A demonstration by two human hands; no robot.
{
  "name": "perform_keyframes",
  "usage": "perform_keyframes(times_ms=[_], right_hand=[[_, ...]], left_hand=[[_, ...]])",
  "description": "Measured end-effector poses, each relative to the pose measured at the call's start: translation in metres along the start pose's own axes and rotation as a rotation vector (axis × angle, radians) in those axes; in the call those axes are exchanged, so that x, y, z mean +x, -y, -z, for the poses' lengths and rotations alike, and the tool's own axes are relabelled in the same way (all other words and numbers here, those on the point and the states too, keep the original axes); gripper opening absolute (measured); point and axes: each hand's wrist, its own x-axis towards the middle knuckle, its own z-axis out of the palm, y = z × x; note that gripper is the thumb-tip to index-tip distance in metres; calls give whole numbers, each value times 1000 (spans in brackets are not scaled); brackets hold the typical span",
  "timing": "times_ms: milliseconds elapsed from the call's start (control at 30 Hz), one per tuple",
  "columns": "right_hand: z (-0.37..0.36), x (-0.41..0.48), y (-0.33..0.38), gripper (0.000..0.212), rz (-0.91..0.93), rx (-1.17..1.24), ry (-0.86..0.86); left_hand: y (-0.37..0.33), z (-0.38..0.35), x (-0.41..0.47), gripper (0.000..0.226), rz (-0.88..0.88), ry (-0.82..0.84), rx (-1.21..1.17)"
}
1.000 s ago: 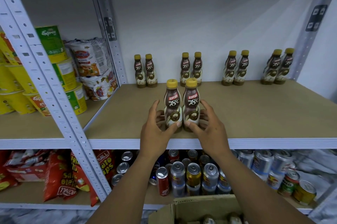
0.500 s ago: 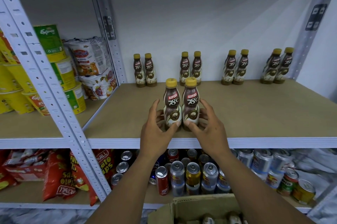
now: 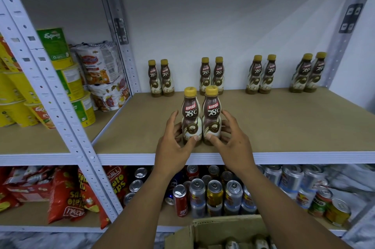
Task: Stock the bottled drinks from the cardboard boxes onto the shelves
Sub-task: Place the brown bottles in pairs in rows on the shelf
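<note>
Standing upright near the front edge of the shelf, the left bottle and the right bottle are set side by side and touching, directly between the two hands. The left hand is wrapped loosely round the lower half of the left bottle. Its thumb is laid on the lower front of the label, and its fingers are curled round the outer side and behind. The right hand is placed on the right bottle in mirror fashion, with the thumb on the lower front and the fingers curved round the outer side. Both bottle bases appear to rest on the shelf board, and both yellow caps are seen well above the fingertips.

Beyond the hands, against the back wall, four pairs of the same bottles are lined up. The first pair is set beyond and to the left of the left hand, and the second pair is straight behind the held bottles. The third pair and the fourth pair are found off to the right of the right hand.

Beneath the wrists, cans are packed on the lower level. Under the forearms, an open cardboard box is seen. Left of the left arm, chip bags are stacked low and noodle cups higher up.
</note>
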Motion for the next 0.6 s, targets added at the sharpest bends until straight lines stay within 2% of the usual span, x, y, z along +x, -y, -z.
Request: perform_keyframes(times_ms=[333, 600], right_hand=[[4, 3, 3, 82, -33, 95, 26], [3, 4, 0, 76, -14, 58, 33]], left_hand=[[-2, 3, 3, 90, 14, 6, -40], [-5, 3, 2, 93, 4, -32, -2]])
